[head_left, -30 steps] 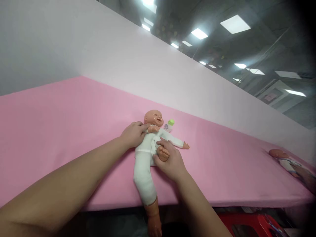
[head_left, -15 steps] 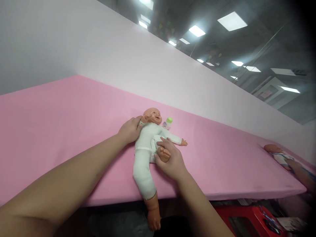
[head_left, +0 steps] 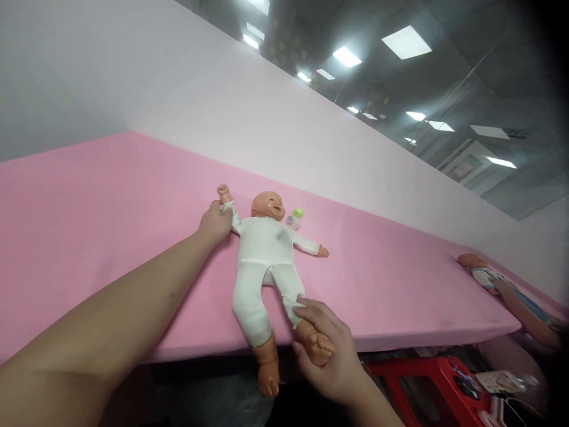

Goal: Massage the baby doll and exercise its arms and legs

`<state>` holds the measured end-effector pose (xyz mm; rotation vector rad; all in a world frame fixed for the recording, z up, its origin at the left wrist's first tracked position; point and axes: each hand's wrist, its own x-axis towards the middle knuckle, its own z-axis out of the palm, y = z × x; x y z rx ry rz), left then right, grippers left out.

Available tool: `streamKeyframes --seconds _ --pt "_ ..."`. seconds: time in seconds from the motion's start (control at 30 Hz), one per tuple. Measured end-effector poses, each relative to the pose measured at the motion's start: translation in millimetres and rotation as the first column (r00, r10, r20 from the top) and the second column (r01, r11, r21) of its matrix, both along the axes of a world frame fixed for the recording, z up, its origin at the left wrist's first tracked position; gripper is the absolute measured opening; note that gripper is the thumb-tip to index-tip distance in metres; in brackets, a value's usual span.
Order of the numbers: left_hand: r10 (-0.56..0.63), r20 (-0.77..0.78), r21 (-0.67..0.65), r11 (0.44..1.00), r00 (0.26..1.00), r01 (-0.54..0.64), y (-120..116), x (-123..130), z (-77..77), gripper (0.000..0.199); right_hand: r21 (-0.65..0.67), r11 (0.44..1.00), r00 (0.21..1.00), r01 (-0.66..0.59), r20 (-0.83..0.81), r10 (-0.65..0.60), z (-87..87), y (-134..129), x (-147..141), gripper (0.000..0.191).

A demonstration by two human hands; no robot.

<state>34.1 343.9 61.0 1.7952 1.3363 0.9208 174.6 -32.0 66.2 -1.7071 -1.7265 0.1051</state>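
A baby doll (head_left: pixel 265 243) with a white cloth body lies on its back on the pink-covered table (head_left: pixel 146 237). Its head points to the wall and its feet hang past the front edge. My left hand (head_left: pixel 216 222) is closed round the doll's raised arm, just below its fist. Around the lower leg and foot on the other side, my right hand (head_left: pixel 331 350) is curled, with the foot's toes showing above the palm. Beside the doll's head lies a small bottle (head_left: pixel 295 218) with a green cap.
A second doll (head_left: pixel 484 276) lies at the table's right end, with another person's arm (head_left: pixel 527 311) over it. Below the front edge stands a red plastic stool (head_left: pixel 422 379) with small items near it. A pale wall (head_left: pixel 311 154) runs along the back.
My right hand has brought the doll's bent leg down and straightened it toward the front edge. My left hand has moved from the doll's shoulder to its arm, now stretched up and outward.
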Motion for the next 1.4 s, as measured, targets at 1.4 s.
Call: streamKeyframes --seconds 1.4 --pt "-0.356 -0.395 0.302 0.820 0.847 0.486 -34 13 3.8 0.051 -0.028 0.995 0.995 0.092 0.044 -0.091 16.4 149 10 0.047"
